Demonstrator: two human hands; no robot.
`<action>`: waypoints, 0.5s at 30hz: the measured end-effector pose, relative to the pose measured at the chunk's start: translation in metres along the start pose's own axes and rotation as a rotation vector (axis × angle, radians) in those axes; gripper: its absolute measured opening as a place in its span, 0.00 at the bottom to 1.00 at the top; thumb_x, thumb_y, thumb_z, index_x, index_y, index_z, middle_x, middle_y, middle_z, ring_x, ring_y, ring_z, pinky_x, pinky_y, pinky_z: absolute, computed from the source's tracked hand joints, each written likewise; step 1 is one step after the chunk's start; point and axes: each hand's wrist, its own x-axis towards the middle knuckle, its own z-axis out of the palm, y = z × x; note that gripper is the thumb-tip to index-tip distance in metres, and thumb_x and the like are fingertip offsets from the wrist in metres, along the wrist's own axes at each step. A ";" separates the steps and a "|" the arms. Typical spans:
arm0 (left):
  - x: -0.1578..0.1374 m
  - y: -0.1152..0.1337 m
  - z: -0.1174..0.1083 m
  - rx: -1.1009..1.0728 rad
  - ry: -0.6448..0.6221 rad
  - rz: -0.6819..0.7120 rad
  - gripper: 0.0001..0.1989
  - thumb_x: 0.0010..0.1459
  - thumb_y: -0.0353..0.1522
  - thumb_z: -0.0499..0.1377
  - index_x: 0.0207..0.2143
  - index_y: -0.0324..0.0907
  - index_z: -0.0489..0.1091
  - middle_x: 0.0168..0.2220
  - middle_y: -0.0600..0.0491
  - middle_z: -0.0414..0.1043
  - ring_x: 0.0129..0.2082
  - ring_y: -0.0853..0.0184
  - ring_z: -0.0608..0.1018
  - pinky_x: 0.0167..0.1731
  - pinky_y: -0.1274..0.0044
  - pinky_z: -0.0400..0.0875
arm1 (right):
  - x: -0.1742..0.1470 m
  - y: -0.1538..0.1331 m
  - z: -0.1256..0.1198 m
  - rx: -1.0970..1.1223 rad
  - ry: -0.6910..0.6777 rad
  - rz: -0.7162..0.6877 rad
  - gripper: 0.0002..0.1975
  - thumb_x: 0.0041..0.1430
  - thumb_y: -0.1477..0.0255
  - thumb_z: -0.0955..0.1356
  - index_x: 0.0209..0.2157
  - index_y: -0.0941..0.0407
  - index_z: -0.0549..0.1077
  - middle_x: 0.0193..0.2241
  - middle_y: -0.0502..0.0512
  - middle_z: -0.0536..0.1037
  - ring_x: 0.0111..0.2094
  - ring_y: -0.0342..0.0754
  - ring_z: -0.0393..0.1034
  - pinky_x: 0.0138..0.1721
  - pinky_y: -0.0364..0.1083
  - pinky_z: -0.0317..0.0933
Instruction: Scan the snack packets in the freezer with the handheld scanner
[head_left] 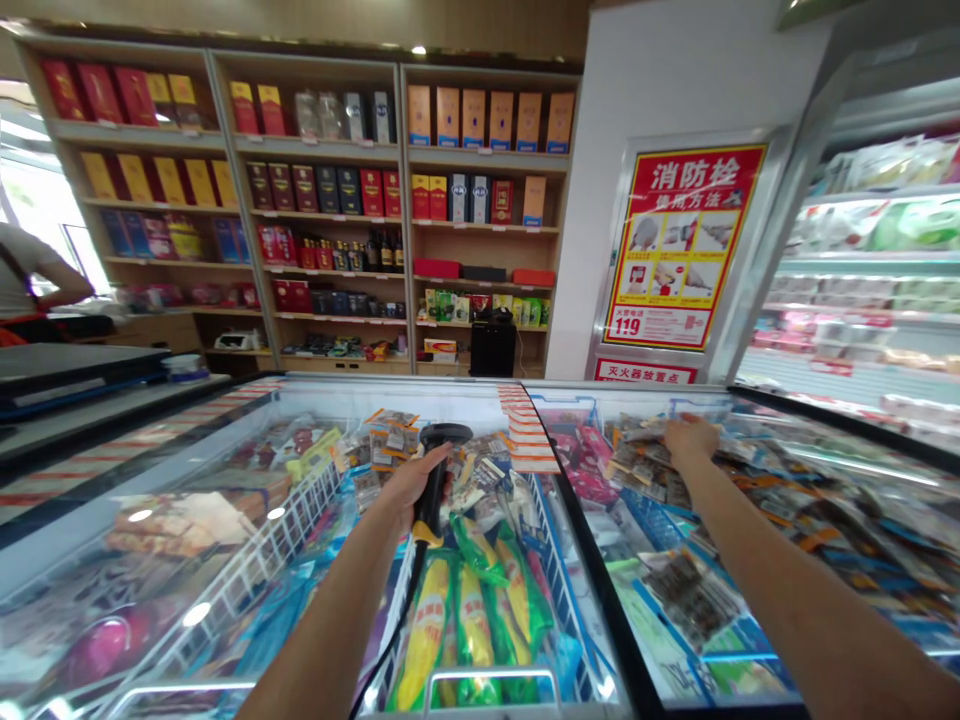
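Both hands are busy: my left hand (409, 490) grips the black barcode scanner (437, 470) over the left freezer, while my right hand (690, 438) closes on a flat packet (637, 450) in the right freezer. Better to angle the scanner squarely. Wire basket rims (551, 560) crowd below; the room above stays open.
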 end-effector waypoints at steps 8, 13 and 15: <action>0.002 0.001 -0.006 0.012 0.011 0.012 0.13 0.48 0.40 0.57 0.22 0.38 0.62 0.14 0.56 0.65 0.13 0.75 0.66 0.12 0.84 0.59 | -0.115 -0.059 0.078 -0.137 -0.597 -0.282 0.09 0.47 0.67 0.64 0.24 0.57 0.74 0.29 0.59 0.76 0.37 0.53 0.68 0.39 0.46 0.57; 0.002 -0.001 -0.007 0.016 0.025 0.019 0.13 0.47 0.40 0.57 0.22 0.38 0.62 0.14 0.55 0.65 0.13 0.75 0.66 0.13 0.84 0.59 | -0.179 -0.077 0.124 -0.134 -0.707 -0.243 0.12 0.38 0.64 0.70 0.21 0.58 0.72 0.32 0.65 0.76 0.43 0.59 0.66 0.40 0.51 0.57; 0.002 -0.001 -0.007 0.027 0.031 0.013 0.14 0.47 0.40 0.57 0.21 0.38 0.62 0.14 0.55 0.65 0.12 0.76 0.65 0.13 0.84 0.58 | -0.185 -0.078 0.134 -0.058 -0.738 -0.157 0.11 0.31 0.68 0.73 0.18 0.58 0.71 0.33 0.66 0.76 0.45 0.62 0.64 0.41 0.53 0.56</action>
